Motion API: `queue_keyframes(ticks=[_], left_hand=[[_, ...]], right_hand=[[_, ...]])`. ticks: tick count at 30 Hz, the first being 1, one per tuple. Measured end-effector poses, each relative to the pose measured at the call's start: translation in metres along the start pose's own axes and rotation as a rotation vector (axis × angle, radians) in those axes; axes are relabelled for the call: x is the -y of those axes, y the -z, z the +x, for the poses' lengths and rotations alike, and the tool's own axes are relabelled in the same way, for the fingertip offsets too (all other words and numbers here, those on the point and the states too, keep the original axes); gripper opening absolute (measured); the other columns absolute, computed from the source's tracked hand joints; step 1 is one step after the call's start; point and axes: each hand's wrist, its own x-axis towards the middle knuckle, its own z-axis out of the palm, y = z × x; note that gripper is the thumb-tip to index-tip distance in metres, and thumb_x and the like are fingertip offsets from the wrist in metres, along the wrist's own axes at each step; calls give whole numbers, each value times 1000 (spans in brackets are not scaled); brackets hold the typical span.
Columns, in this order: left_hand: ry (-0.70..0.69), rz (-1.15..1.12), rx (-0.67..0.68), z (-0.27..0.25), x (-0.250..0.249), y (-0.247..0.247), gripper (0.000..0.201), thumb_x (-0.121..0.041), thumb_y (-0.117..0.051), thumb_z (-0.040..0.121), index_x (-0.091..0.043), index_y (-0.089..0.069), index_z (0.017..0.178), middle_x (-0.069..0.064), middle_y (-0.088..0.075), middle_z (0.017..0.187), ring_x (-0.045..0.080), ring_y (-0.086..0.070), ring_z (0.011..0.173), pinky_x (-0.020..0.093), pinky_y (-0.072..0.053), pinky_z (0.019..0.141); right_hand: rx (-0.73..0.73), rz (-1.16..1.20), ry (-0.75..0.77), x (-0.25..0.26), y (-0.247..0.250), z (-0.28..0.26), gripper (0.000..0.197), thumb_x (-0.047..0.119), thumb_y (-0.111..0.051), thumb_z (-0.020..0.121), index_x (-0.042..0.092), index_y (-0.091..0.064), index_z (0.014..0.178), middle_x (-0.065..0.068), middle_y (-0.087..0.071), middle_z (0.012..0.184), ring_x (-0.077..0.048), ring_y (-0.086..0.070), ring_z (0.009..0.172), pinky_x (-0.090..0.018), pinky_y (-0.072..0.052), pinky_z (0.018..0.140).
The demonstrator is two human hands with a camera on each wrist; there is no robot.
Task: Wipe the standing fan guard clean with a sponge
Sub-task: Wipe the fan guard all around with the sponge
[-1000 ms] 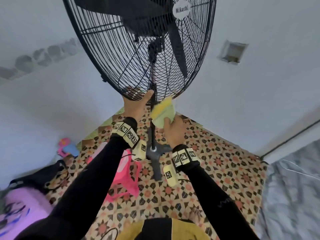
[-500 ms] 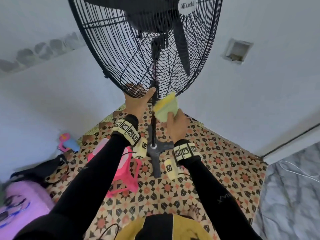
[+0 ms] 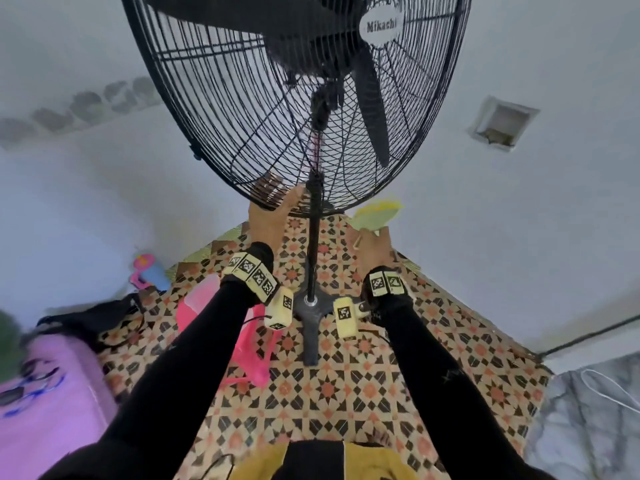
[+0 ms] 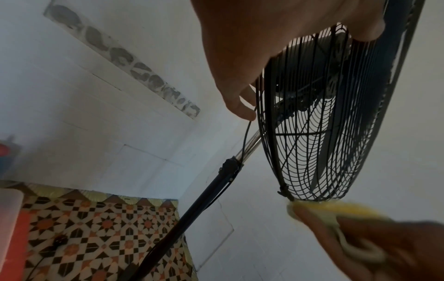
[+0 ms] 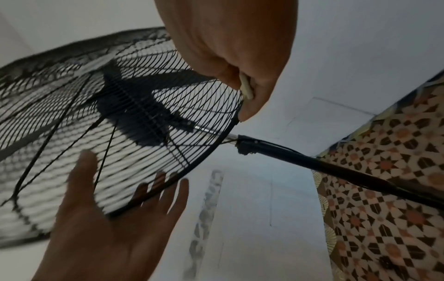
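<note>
1. Head view: fan guard [image 3: 277, 109] is steadied at its bottom rim by the left hand [image 3: 268, 220], fingers spread; the sponge [image 3: 375, 214] is pinched in the right hand [image 3: 372, 245] just below that rim.
2. Left wrist view: wiping of the rim is judged under way.
3. Right wrist view: firmer contact along the rim is needed next.

Black wire fan guard [image 3: 277, 109] upright; yellow sponge [image 3: 375, 216] apparently touching btm rim.

Guard [image 3: 242, 109]: we see thin black wire, matt.
Pole [image 4: 204, 195]: black painted metal below, shiny chrome tube above the collar.
Sponge [image 3: 375, 216]: soft yellow foam, pale scouring face.
Floor [image 3: 346, 393]: smooth patterned tile.
</note>
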Motion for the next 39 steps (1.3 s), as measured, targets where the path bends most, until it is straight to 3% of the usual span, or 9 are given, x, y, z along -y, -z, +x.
queue_keyframes(ticks=[4, 7, 12, 16, 21, 25, 28, 33, 39], left_hand=[[40, -43, -90, 0, 9, -9, 76, -58, -90, 70, -14, -66, 127, -3, -75, 118, 9, -72, 106, 43, -58, 95], [84, -73, -137, 2, 16, -11, 86, -65, -90, 63, -16, -63, 128, -3, -74, 121, 20, -71, 110, 53, -58, 95], [39, -102, -120, -12, 6, -26, 39, -50, -89, 72, -41, -72, 107, -10, -76, 112, 27, -70, 112, 60, -54, 97], [27, -146, -153, -21, 3, -34, 52, -44, -87, 78, -20, -67, 120, 2, -74, 122, 29, -70, 114, 63, -53, 99], [51, -149, -154, -18, 0, -32, 72, -49, -88, 72, -7, -66, 126, 1, -75, 118, 18, -72, 107, 37, -59, 83], [22, -57, -114, -22, -1, -27, 73, -55, -84, 75, -13, -63, 131, -18, -73, 113, -4, -70, 99, 23, -59, 74], [35, -71, -110, -21, -1, -26, 72, -60, -79, 68, -24, -62, 128, -26, -71, 113, -8, -66, 104, 23, -58, 81], [23, -115, -96, -15, 1, -25, 44, -48, -85, 78, -36, -63, 114, -26, -73, 108, -3, -67, 106, 31, -58, 88], [20, -129, -59, -13, 4, -22, 28, -47, -85, 79, -39, -70, 101, -12, -74, 109, 22, -69, 110, 52, -57, 94]], right_hand=[[232, -70, 46, -3, -10, -17, 17, 7, -54, 101, 14, -52, 116, -3, -67, 98, -18, -70, 81, -15, -54, 56], [392, -136, 111, -19, 1, -35, 16, 33, -58, 90, 32, -56, 105, -1, -70, 96, -22, -71, 82, -44, -62, 80], [269, -136, -74, -5, 31, 22, 62, 42, -57, 94, 1, -48, 139, -16, -61, 131, -33, -62, 102, -43, -53, 93], [449, -79, -130, 13, 26, 26, 49, 29, -56, 88, 13, -45, 133, -24, -64, 128, -17, -70, 80, -25, -56, 68], [676, -249, 19, -31, 37, -7, 29, 45, -58, 87, 19, -57, 100, -29, -60, 92, -51, -61, 80, -58, -50, 71], [326, 57, -163, -8, 38, 27, 28, 24, -55, 95, 15, -57, 121, -6, -67, 97, -14, -69, 77, -32, -54, 72], [305, -18, -137, -16, 18, 51, 80, 49, -60, 72, 26, -42, 147, -4, -60, 134, -28, -63, 115, -44, -48, 105], [733, -248, 180, -9, 34, -21, 30, 31, -55, 89, 55, -63, 106, -5, -74, 102, -44, -69, 88, -53, -56, 75], [497, -411, 420, 17, 63, -10, 40, 8, -56, 100, 16, -60, 139, 9, -67, 101, 15, -61, 59, -7, -47, 52]])
